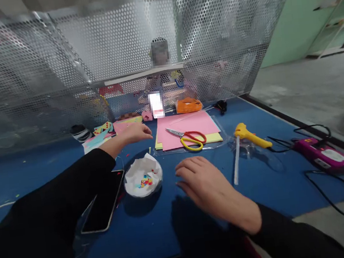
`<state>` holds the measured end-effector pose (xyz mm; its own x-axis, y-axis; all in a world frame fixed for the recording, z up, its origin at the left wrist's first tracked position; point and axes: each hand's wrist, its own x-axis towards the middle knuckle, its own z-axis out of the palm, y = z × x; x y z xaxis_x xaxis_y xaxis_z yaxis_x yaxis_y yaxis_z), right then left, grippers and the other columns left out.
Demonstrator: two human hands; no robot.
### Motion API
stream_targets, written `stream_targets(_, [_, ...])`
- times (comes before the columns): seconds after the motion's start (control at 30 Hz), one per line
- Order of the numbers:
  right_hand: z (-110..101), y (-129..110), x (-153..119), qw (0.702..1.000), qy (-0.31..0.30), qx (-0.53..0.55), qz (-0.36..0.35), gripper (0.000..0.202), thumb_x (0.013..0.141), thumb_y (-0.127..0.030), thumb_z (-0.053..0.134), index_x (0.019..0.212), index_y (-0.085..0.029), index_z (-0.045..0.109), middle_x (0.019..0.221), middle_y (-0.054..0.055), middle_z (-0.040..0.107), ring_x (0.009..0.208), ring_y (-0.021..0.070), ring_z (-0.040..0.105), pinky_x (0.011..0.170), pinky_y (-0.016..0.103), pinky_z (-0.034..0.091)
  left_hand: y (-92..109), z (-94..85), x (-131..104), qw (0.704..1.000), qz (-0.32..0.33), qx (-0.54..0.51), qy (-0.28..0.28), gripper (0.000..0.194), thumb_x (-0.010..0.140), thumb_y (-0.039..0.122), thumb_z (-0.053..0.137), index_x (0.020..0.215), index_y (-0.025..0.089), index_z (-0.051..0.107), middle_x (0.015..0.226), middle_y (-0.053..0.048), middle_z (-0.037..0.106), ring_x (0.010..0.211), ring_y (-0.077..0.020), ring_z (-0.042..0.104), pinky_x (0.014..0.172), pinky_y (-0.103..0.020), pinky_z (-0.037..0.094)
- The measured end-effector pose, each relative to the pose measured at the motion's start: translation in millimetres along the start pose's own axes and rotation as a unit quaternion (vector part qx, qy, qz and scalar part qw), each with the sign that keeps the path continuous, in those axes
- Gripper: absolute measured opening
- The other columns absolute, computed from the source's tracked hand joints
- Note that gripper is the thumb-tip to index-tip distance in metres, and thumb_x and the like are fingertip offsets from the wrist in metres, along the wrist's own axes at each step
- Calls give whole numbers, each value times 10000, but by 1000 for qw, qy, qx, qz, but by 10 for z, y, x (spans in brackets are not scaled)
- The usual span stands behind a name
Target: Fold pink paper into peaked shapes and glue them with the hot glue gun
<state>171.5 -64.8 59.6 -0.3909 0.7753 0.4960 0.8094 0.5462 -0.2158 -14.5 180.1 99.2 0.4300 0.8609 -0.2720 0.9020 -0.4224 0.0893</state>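
My left hand (135, 133) is stretched over the table beyond a lined bowl (133, 183), its fingers curved and apart, holding nothing that shows. The bowl has crumpled white paper in it and small coloured scraps on top. My right hand (201, 181) hovers palm down to the right of the bowl, fingers loosely bent with nothing visible in them. Scissors (188, 138) with red and yellow handles lie on pink sheets (202, 121) beyond my right hand. A phone (102, 207) with a dark screen lies under my left forearm.
A yellow glue gun (252, 136) and a purple power box (324, 155) with black cables are on the right of the blue table (160, 246). Coloured paper (98, 139) and an orange packet (188, 105) lie near the perforated metal screen (118, 40). A person (160, 53) is behind it.
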Motion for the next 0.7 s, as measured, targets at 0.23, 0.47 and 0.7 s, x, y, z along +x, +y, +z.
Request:
stream_targets(0.23, [-487, 717, 440, 959, -210, -138, 128, 253, 980, -305, 509, 1088, -129, 657, 994, 139, 706, 950, 244, 662, 836, 377, 497, 589, 309, 7, 986, -95, -89, -109, 376, 942, 370, 626, 1259, 172, 590, 1271, -99, 610, 1077, -250, 634, 891, -451, 559])
stream_targets(0.47, [25, 1264, 682, 925, -286, -155, 195, 382, 947, -384, 617, 1268, -180, 584, 1280, 96, 608, 1075, 220, 635, 901, 440, 555, 584, 439, -2, 970, -160, -165, -76, 359, 938, 373, 631, 1243, 185, 605, 1278, -93, 610, 1087, -254, 631, 895, -436, 558])
stream_targets(0.7, [261, 1349, 623, 926, -275, -152, 210, 393, 943, -381, 623, 1269, -166, 583, 1273, 103, 611, 1077, 228, 635, 901, 443, 553, 662, 545, -13, 940, -172, -284, -82, 373, 946, 366, 621, 1263, 172, 586, 1276, -109, 607, 1076, -243, 633, 897, -452, 557])
